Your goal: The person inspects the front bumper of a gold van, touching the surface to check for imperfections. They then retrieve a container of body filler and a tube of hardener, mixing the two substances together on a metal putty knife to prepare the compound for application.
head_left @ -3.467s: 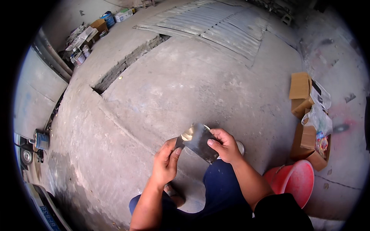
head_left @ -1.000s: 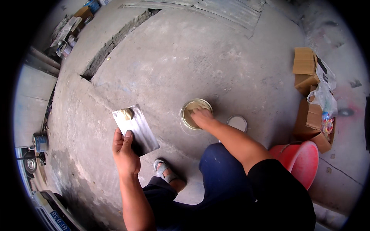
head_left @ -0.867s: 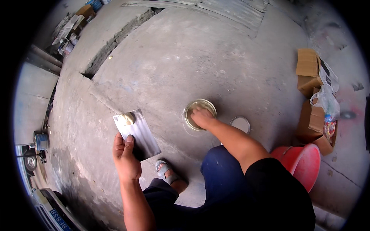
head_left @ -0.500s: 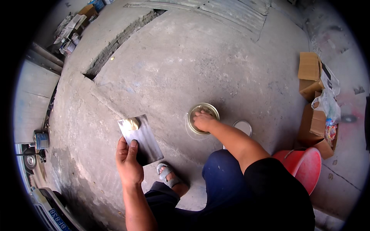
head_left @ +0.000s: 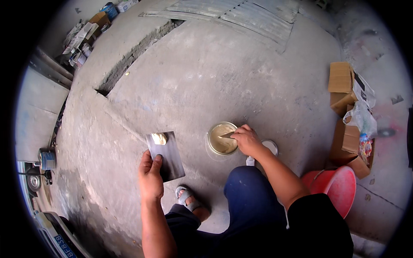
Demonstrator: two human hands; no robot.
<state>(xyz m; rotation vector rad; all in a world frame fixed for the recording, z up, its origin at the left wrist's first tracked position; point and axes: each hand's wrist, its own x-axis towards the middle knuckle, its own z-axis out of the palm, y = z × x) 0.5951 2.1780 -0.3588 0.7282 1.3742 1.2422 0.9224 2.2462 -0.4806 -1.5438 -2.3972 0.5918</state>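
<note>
My left hand [head_left: 151,178] grips the near end of a flat, rectangular grey plate [head_left: 173,161], thumb on top. At the plate's far edge sits a dollop of cream-coloured paste [head_left: 159,138]. To the right, an open round can [head_left: 209,144] stands on the floor with similar thick paste [head_left: 221,145] inside. My right hand [head_left: 248,141] is closed around a small putty knife [head_left: 227,135] at the can's right rim. Its pointed blade reaches over the paste; whether the tip touches it I cannot tell. The handle is hidden in my fingers.
Right of the can lie a round lid [head_left: 271,147] and a small white object [head_left: 250,161] beside my knee. A red bucket [head_left: 346,185] and cardboard boxes [head_left: 342,79] line the right side. A trench [head_left: 133,56] cuts the concrete floor at far left; a car [head_left: 51,234] shows near left.
My right hand has come up out of the can to its right rim, and the putty knife now shows. The left hand and plate have shifted slightly right.
</note>
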